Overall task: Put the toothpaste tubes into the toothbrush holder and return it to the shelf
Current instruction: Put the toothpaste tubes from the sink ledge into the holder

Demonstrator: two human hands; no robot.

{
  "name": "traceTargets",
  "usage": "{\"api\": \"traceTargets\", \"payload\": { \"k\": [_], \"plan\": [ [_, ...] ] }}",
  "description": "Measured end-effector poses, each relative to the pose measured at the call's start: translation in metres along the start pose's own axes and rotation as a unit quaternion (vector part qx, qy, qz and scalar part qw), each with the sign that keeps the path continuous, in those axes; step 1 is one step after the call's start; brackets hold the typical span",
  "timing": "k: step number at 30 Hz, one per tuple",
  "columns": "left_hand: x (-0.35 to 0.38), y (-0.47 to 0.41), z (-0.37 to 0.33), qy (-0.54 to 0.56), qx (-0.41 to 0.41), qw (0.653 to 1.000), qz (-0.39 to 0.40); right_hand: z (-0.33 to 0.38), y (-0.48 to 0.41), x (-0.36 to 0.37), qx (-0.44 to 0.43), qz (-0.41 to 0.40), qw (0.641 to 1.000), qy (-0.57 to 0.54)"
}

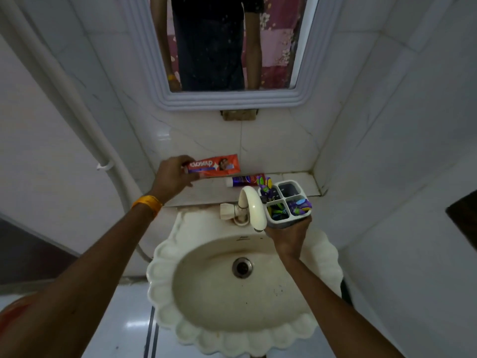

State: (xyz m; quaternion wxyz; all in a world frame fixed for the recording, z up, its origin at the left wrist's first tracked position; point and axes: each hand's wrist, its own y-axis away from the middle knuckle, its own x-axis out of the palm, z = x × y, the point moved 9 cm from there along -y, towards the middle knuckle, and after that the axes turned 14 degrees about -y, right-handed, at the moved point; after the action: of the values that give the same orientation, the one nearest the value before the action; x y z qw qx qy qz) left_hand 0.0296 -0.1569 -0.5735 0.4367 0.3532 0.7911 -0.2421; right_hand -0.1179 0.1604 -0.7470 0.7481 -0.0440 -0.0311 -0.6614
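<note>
Left hand [171, 177] pinches a red toothpaste tube [214, 165] (cap hidden by fingers); right hand [287, 235] grips the toothbrush holder [285, 202], partly behind the tap [251, 206].

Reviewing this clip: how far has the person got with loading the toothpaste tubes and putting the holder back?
Early. Done: nothing loaded yet. In hand: the left hand grips the red toothpaste tube; the right hand holds the toothbrush holder above the sink. Left: the purple tube lying on the shelf, then returning the holder.
</note>
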Motion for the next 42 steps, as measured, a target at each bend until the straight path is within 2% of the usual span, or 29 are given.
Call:
{"api": "traceTargets", "payload": {
  "k": [4,11,18,24,29,34,39,42],
  "plan": [
    [-0.027,-0.001,-0.073,-0.012,0.092,0.995,-0.027,0.005,0.000,0.002,-0.005,0.006,1.000,0.000],
    [0.018,-0.008,-0.181,-0.102,0.239,0.966,0.002,-0.001,-0.004,0.001,-0.011,0.024,1.000,0.001],
    [0.073,-0.016,-0.224,-0.224,0.300,0.926,0.055,-0.003,-0.010,0.003,-0.028,0.035,0.999,0.012],
    [0.096,-0.020,-0.242,-0.269,0.345,0.894,0.095,0.004,-0.011,0.003,-0.022,0.043,0.999,0.020],
    [0.129,-0.021,-0.240,-0.277,0.334,0.890,0.143,0.008,-0.010,-0.002,-0.030,0.031,0.998,0.042],
    [0.148,-0.024,-0.233,-0.238,0.292,0.914,0.153,0.002,-0.015,-0.008,-0.013,0.016,0.999,0.029],
    [0.133,-0.034,-0.224,-0.190,0.264,0.941,0.095,-0.002,-0.013,-0.015,-0.002,0.016,1.000,0.016],
    [0.113,-0.052,-0.183,-0.140,0.175,0.974,0.037,0.001,-0.015,-0.015,0.010,0.024,1.000,0.006]
  ]
}}
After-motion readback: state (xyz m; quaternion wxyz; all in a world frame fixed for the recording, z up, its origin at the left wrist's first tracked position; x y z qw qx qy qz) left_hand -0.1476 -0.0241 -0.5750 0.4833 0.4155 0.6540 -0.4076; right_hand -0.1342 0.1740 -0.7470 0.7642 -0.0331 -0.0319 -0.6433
